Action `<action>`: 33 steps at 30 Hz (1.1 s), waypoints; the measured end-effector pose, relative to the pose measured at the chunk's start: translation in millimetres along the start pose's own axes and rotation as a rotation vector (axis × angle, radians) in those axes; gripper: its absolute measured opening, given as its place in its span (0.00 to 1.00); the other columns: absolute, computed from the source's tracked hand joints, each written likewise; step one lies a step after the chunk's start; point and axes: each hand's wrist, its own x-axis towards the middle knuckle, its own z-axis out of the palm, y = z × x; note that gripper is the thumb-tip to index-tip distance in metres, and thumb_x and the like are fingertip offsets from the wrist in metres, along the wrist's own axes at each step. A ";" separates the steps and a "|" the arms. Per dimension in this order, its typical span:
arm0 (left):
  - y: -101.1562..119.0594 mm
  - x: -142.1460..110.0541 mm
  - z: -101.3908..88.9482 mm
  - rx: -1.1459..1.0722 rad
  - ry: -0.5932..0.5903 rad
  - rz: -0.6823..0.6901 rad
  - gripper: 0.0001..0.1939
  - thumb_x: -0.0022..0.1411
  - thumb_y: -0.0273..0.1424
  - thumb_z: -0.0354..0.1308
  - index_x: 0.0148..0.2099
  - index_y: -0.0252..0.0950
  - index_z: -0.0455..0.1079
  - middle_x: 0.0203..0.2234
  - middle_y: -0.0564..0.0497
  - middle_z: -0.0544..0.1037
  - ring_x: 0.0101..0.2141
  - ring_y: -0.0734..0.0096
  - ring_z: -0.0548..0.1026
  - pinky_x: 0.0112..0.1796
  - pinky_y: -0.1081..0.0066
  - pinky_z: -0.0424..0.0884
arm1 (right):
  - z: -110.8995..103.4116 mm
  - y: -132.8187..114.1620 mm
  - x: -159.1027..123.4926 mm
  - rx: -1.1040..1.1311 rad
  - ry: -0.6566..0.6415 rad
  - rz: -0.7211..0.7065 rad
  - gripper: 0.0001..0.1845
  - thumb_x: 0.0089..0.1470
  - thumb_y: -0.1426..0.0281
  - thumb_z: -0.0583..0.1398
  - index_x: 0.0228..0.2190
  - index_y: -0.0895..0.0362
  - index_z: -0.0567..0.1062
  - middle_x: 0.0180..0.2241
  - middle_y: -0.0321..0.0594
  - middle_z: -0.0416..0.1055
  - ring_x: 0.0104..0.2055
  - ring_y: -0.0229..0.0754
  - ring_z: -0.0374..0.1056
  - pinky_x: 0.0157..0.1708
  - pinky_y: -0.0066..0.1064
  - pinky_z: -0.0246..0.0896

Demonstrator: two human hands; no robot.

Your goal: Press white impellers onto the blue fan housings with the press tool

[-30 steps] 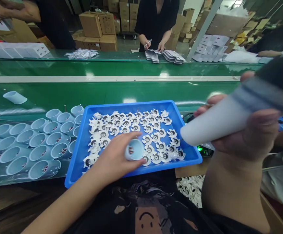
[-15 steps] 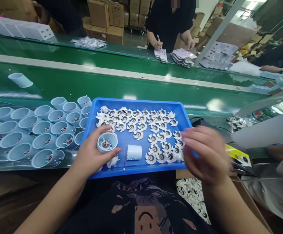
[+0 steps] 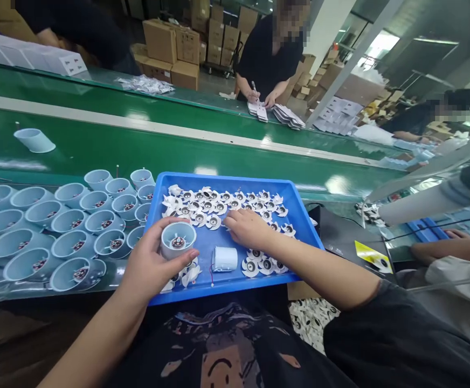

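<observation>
My left hand is wrapped round a light blue plastic fan housing, its open end facing up. Inside it, a small round motor circuit board shows between thin struts. My right hand reaches down among the white fan blades, fingers curled together; whatever is under the fingertips is hidden. Both hands are over a blue tray. Between them, a second light blue housing lies on its side in the tray, with a thin red wire beside it.
Several blue housings stand in rows left of the tray. One housing lies on the green conveyor belt. A box of fan blades is below at right. Across the belt, a person writes on white cards.
My right hand has swung left from the tray's right edge onto the fan blades at its middle. My left hand keeps holding the housing. The view has shifted slightly.
</observation>
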 end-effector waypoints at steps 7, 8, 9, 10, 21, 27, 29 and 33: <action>-0.1 0.1 2.0 -0.256 0.015 -0.072 0.39 0.45 0.40 0.70 0.57 0.40 0.60 0.42 0.47 0.76 0.38 0.63 0.76 0.39 0.66 0.73 | -7.4 -1.4 -19.4 0.050 -0.056 0.192 0.14 0.63 0.68 0.58 0.49 0.60 0.70 0.49 0.45 0.66 0.46 0.43 0.67 0.44 0.38 0.69; -0.9 0.0 2.3 -0.255 0.016 -0.083 0.40 0.43 0.39 0.71 0.57 0.40 0.58 0.40 0.49 0.75 0.36 0.65 0.76 0.37 0.67 0.73 | -8.7 -3.6 -21.6 0.037 -0.057 0.189 0.13 0.63 0.68 0.59 0.48 0.60 0.70 0.50 0.45 0.65 0.49 0.45 0.65 0.47 0.40 0.68; -1.5 0.0 2.5 -0.250 0.017 -0.090 0.40 0.42 0.38 0.71 0.55 0.40 0.58 0.39 0.50 0.75 0.34 0.66 0.75 0.36 0.68 0.72 | -10.0 -6.1 -23.1 0.028 -0.067 0.174 0.12 0.63 0.69 0.59 0.47 0.59 0.71 0.50 0.45 0.65 0.50 0.45 0.65 0.48 0.42 0.67; -1.7 0.1 2.7 -0.242 0.015 -0.096 0.39 0.41 0.37 0.72 0.53 0.40 0.57 0.37 0.51 0.74 0.33 0.66 0.75 0.34 0.69 0.72 | -11.0 -8.7 -23.9 0.023 -0.087 0.153 0.10 0.63 0.70 0.59 0.45 0.60 0.72 0.48 0.44 0.66 0.49 0.45 0.65 0.48 0.42 0.67; 8.1 -14.4 -2.3 0.009 -0.026 0.060 0.33 0.50 0.39 0.65 0.58 0.38 0.61 0.52 0.41 0.73 0.50 0.52 0.73 0.50 0.57 0.70 | -8.4 -17.7 -19.7 0.169 -0.167 0.158 0.06 0.61 0.71 0.60 0.38 0.62 0.73 0.39 0.40 0.70 0.42 0.42 0.68 0.47 0.41 0.67; 17.8 -21.8 -1.8 0.265 -0.162 0.146 0.29 0.47 0.41 0.69 0.51 0.40 0.68 0.45 0.46 0.77 0.46 0.54 0.76 0.48 0.55 0.72 | -27.2 -10.0 -29.8 0.634 0.087 0.205 0.10 0.57 0.74 0.57 0.42 0.63 0.70 0.39 0.47 0.70 0.37 0.42 0.69 0.39 0.39 0.68; 22.3 -20.7 -0.3 0.329 -0.184 0.277 0.28 0.49 0.41 0.69 0.52 0.41 0.69 0.48 0.46 0.77 0.50 0.53 0.74 0.51 0.53 0.69 | -35.1 -12.2 -36.9 0.875 0.115 0.096 0.13 0.60 0.68 0.53 0.44 0.61 0.68 0.37 0.44 0.71 0.31 0.38 0.69 0.32 0.32 0.69; 30.2 -17.0 5.8 0.414 -0.189 0.426 0.28 0.52 0.44 0.67 0.53 0.39 0.68 0.46 0.45 0.79 0.46 0.54 0.76 0.48 0.54 0.71 | -49.4 -25.9 -53.7 1.179 0.177 -0.079 0.16 0.60 0.61 0.52 0.43 0.59 0.68 0.33 0.40 0.71 0.28 0.35 0.67 0.27 0.28 0.67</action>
